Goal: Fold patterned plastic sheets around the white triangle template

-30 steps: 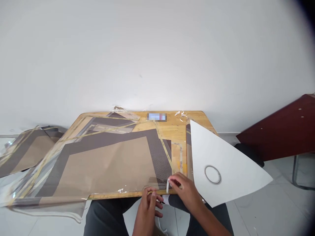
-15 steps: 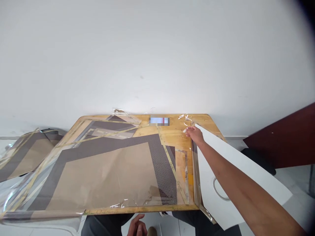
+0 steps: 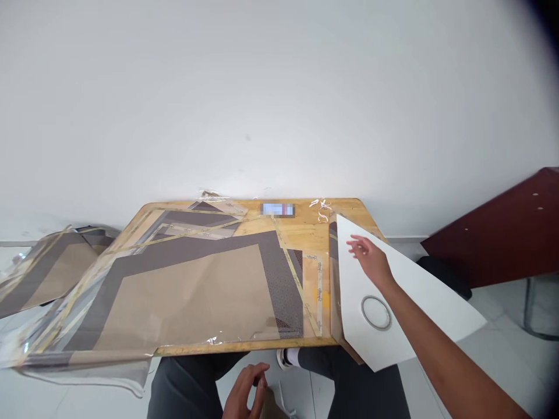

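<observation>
My right hand [image 3: 369, 259] hovers over a large white sheet [image 3: 419, 285], fingers apart and nothing visible in them. A thin grey ring, like a nearly used-up tape roll [image 3: 364, 319], lies on that sheet below the hand. Curled white strips [image 3: 323, 216] lie at the table's back right. Low between my knees, my left hand [image 3: 247, 390] has bent fingers, with the thumb and fingertips close together; no object shows in it. A clear plastic sheet with a dark border and tan middle [image 3: 192, 297] spreads across the table.
The wooden table [image 3: 301, 230] stands against a white wall. At its back edge is a small blurred object [image 3: 278, 209]. More bordered plastic [image 3: 61, 262] hangs off to the left. On the right are a dark red panel [image 3: 502, 233] and a black seat [image 3: 443, 276].
My right hand has let go of a white strip by the others and drawn back over the white sheet, spreading its fingers. The ring shows fully now. My left hand has risen slightly.
</observation>
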Motion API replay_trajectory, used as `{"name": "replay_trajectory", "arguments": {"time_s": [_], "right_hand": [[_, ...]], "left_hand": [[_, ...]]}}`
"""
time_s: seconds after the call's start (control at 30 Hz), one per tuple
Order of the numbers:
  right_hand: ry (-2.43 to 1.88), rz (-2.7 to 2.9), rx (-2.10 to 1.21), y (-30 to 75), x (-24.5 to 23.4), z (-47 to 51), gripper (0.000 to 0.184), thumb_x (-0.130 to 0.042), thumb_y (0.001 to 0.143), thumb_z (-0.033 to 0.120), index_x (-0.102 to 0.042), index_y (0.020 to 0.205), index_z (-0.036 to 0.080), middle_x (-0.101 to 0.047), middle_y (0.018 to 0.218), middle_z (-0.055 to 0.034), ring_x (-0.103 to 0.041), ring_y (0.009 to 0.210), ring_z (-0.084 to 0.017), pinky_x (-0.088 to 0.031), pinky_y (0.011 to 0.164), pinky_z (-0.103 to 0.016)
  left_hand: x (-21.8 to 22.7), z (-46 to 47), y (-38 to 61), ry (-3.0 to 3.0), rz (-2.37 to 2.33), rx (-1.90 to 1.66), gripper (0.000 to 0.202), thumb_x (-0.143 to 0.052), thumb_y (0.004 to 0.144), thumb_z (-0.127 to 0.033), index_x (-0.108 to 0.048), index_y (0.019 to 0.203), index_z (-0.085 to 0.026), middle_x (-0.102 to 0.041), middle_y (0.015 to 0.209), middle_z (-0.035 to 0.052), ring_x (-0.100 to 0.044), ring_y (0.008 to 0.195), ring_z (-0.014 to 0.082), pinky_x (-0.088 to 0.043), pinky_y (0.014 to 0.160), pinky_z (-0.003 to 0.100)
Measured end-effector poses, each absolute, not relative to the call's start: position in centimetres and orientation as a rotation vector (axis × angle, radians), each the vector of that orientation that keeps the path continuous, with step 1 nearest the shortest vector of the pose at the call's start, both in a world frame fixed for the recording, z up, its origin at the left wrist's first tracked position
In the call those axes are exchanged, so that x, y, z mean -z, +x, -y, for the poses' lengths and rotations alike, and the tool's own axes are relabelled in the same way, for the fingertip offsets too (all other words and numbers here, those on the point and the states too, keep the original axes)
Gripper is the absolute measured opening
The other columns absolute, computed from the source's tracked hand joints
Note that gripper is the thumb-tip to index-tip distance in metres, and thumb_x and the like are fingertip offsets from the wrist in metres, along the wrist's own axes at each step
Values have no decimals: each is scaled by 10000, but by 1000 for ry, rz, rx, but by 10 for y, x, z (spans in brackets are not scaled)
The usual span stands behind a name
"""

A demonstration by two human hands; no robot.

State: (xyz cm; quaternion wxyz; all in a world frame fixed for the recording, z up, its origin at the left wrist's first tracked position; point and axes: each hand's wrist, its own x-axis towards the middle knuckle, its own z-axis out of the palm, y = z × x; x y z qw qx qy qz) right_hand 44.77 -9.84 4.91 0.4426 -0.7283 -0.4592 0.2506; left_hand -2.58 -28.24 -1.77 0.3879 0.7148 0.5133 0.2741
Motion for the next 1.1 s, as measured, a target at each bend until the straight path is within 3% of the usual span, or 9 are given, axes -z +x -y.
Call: {"name": "replay_trajectory", "arguments": {"time_s": [0.13, 0.27, 0.4, 0.57, 0.77, 0.9, 0.97, 1.1], "right_hand": [[-2094, 1328, -452, 446, -28, 226, 408, -572, 995, 573, -732, 1267, 315, -785, 1182, -40, -721, 888, -223, -575, 801, -373], [-2188, 1441, -376, 431, 0, 313, 405, -498, 1030, 523, -706, 1322, 334, -710, 1329, -47, -709, 993, -237, -598, 780, -368], [-2173, 1471, -310, 419, 16, 336, 413, -446, 1058, 476, -695, 1350, 324, -654, 1408, -67, -636, 1265, -281, -605, 913, -403], [-2136, 1416, -284, 417, 18, 325, 403, -394, 1085, 474, -701, 1276, 295, -655, 1377, -77, -626, 1261, -282, -556, 1023, -451], [-2081, 1243, -312, 412, 22, 319, 432, -368, 1086, 480, -648, 1293, 224, -707, 1261, -123, -649, 1161, -298, -527, 1020, -479], [-2084, 1119, -378, 405, 25, 324, 473, -365, 1075, 520, -652, 1298, 218, -720, 1238, -134, -677, 1061, -293, -548, 934, -461], [-2076, 1104, -401, 403, 25, 327, 475, -373, 1071, 532, -654, 1295, 222, -721, 1249, -128, -682, 1050, -288, -545, 930, -455], [-2028, 1054, -430, 402, 19, 333, 497, -399, 1059, 565, -647, 1294, 205, -712, 1314, -146, -685, 1130, -299, -536, 966, -448]], "left_hand": [[11, 270, -17, 2159, -1282, -817, 232, -593, 1066, -368, -779, 1186, -299, -780, 1077, 98, -754, 1017, 249, -629, 907, 352], [-4, 241, -3, 2375, -1285, -895, 222, -614, 1045, -261, -765, 1203, -302, -753, 1139, 81, -717, 1093, 258, -587, 1001, 423], [-22, 222, 40, 2447, -1097, -849, 215, -607, 1042, -196, -733, 1199, -268, -717, 1155, 87, -673, 1126, 258, -567, 1007, 434], [-28, 230, 132, 2445, -913, -612, 269, -546, 1038, -123, -705, 1218, -244, -683, 1168, 89, -641, 1107, 247, -562, 983, 413], [-18, 245, 220, 2328, -1216, -367, 453, -548, 1019, -189, -590, 1468, -146, -649, 1287, 146, -598, 1238, 313, -471, 1149, 495], [-21, 244, 243, 2125, -1397, -304, 527, -545, 1012, -242, -537, 1521, -104, -639, 1344, 194, -571, 1313, 351, -429, 1168, 495], [-25, 238, 251, 1884, -1406, -354, 508, -545, 1022, -299, -561, 1488, -97, -677, 1292, 199, -616, 1258, 345, -456, 1126, 477], [-37, 222, 262, 1562, -1220, -412, 396, -445, 1070, -360, -707, 1255, -128, -770, 1081, 156, -722, 1024, 294, -547, 981, 421]]}}
